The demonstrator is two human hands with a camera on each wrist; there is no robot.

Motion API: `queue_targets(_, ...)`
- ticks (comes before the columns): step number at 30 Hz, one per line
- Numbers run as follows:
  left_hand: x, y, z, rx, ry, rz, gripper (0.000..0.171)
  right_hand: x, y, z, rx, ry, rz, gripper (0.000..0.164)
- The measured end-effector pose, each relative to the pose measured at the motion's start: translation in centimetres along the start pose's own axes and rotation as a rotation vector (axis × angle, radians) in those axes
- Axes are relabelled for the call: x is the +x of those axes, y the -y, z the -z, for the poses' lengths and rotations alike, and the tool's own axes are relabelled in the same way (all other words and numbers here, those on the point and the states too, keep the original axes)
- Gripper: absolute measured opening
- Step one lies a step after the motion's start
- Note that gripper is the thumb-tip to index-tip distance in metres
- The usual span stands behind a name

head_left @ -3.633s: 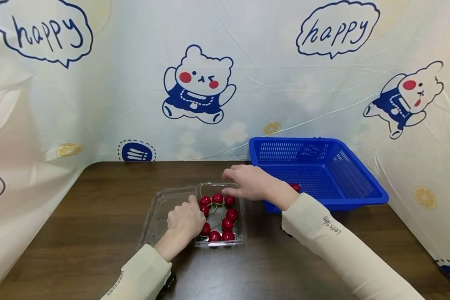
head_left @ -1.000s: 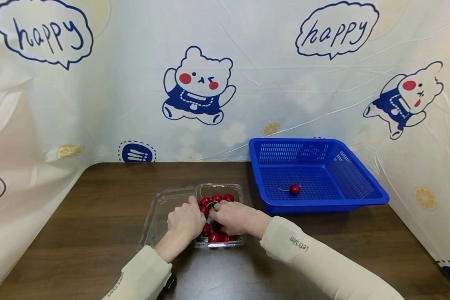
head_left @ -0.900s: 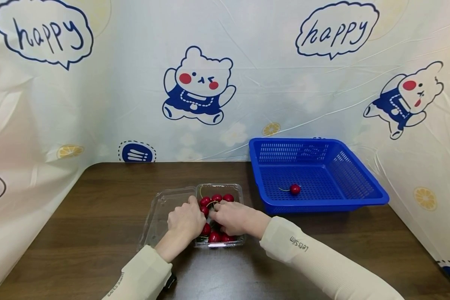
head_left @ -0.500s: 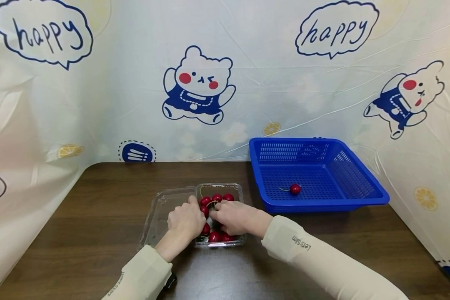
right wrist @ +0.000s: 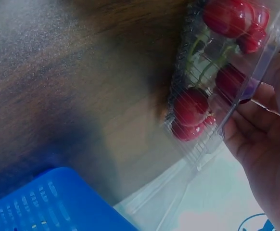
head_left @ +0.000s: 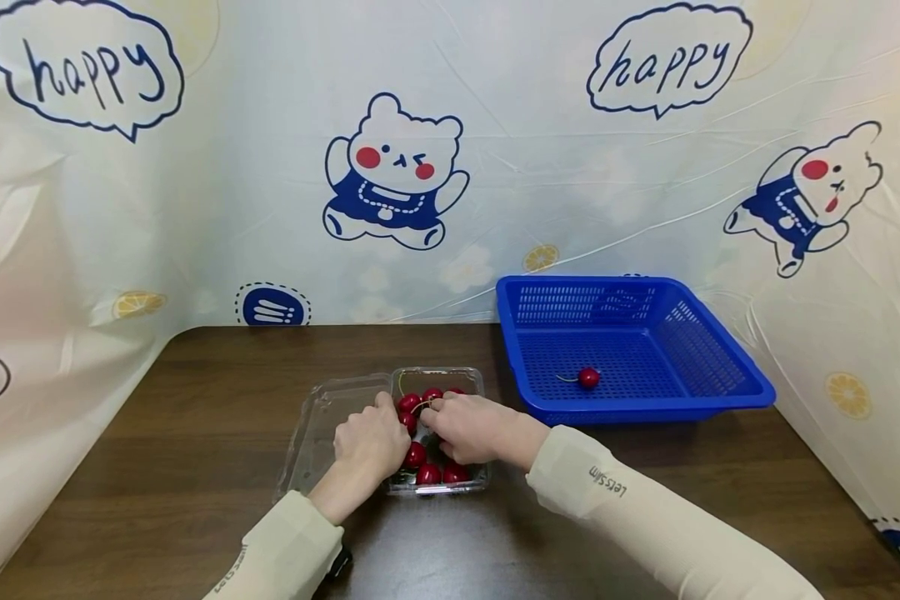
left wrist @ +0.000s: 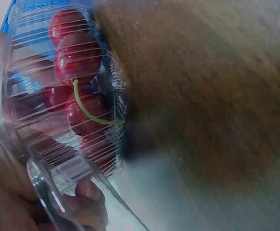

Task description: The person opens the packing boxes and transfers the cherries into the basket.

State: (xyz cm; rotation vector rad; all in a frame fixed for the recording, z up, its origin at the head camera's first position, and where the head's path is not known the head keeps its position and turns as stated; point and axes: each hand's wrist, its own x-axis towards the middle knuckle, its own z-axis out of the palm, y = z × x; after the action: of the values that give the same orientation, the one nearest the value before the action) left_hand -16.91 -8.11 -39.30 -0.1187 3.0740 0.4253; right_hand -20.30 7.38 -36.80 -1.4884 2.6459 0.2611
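Note:
A clear plastic clamshell box (head_left: 438, 488) sits on the table with its lid (head_left: 330, 425) folded out to the left. Red cherries (head_left: 428, 474) with green stems lie along its sides. My left hand (head_left: 371, 442) grips the box at the hinge edge, fingers curled around it, as the left wrist view shows. My right hand (head_left: 476, 427) reaches down inside the box from the right. In the right wrist view its curled fingers are at a dark red cherry (right wrist: 230, 81), seen through the clear wall. From the head view the fingertips are hidden by the hand.
To the right of the box stands a blue plastic basket (head_left: 645, 404) with slotted walls. A single cherry (head_left: 588, 377) with its stem lies on its floor. Behind the brown wooden table (head_left: 225, 392) hangs a printed cloth (head_left: 270, 208).
My right hand came from beside the blue basket down into the box, then shifted slightly up and back there. A cherry near my left hand moved a little. The left hand kept its hold.

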Motion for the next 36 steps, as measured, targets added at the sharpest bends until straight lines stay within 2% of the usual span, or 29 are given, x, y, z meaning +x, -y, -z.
queue_targets(9, 0.0, 0.0, -0.1, 0.004, -0.005, -0.002, 0.028, -0.2, -0.6, 0.4, 0.015, -0.057, 0.027, 0.018)
queue_targets(21, 0.0, -0.1, -0.2, 0.008, -0.007, -0.006, 0.027, -0.6, -1.2, 0.8, 0.037, -0.084, 0.015, 0.02)
queue_targets(27, 0.1, 0.0, 0.0, 0.01, 0.002, -0.007, 0.028, -0.6, -1.6, 1.5, 0.065, -0.076, -0.013, 0.023)
queue_targets(36, 0.4, 0.1, 0.4, 0.008, 0.028, -0.004, 0.028, -1.1, -2.6, 3.1, 0.097, -0.126, -0.038, 0.021)
